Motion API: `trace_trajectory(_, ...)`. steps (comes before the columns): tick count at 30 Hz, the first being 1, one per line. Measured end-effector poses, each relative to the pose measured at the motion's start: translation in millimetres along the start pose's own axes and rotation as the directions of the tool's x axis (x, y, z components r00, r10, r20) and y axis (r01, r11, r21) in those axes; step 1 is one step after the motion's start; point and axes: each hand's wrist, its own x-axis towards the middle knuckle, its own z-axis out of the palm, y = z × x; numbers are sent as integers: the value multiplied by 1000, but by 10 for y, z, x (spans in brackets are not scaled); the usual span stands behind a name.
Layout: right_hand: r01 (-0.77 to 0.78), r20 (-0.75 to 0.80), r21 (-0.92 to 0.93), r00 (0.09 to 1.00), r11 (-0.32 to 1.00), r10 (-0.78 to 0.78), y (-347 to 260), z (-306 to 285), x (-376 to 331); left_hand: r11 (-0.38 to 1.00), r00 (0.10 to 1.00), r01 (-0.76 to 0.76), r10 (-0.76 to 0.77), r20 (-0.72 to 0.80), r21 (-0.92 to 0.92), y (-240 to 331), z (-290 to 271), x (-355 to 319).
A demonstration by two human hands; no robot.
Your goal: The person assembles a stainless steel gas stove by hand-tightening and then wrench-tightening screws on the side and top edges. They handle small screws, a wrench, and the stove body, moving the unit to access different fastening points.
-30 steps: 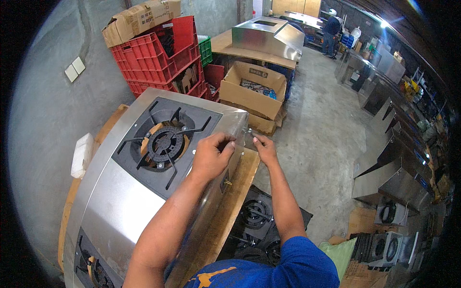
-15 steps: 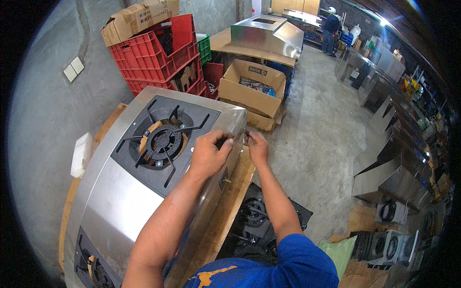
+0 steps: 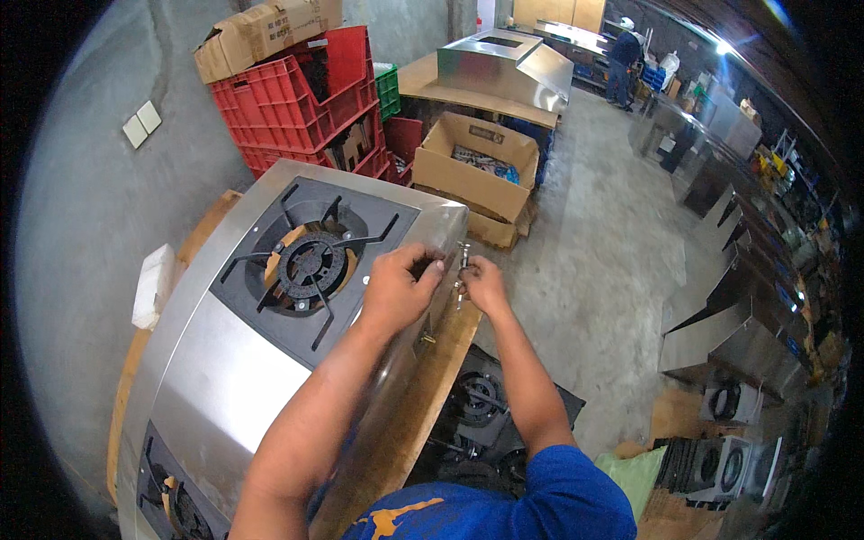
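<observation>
A stainless steel gas stove (image 3: 238, 387) lies tilted in front of me, its black burner plate (image 3: 310, 261) and pan supports near my left arm. My left hand (image 3: 403, 286) is at the stove's front edge, thumb and fingers curled together; what they hold, if anything, is hidden. Just right of it, my right hand (image 3: 484, 286) pinches a small, slender metal fitting (image 3: 464, 256) close to the front panel. A short brass-coloured stub (image 3: 428, 339) sticks out of that panel below my hands.
A wooden board (image 3: 441, 369) runs under the stove's front. Black burner plates (image 3: 477, 396) lie below on the right. Beyond stand a cardboard box (image 3: 477, 162) of parts and stacked red crates (image 3: 288, 108). A person (image 3: 621, 63) stands far back; steel panels (image 3: 720, 333) line the right.
My right hand has shifted slightly down, and the metal fitting in its fingers now shows more fully. My left hand has stayed almost in place at the stove's edge.
</observation>
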Motion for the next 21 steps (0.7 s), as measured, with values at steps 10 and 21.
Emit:
trace_trajectory(10,558,-113,-474,729,681,-675,224,-110,268,1000,1000,6,-6,5,-8,-42,3,-9)
trace_trajectory(21,131,-41,-590,981,797,-191,-166,91,4,1000,1000,-6,6,6,9,-60,9,-4)
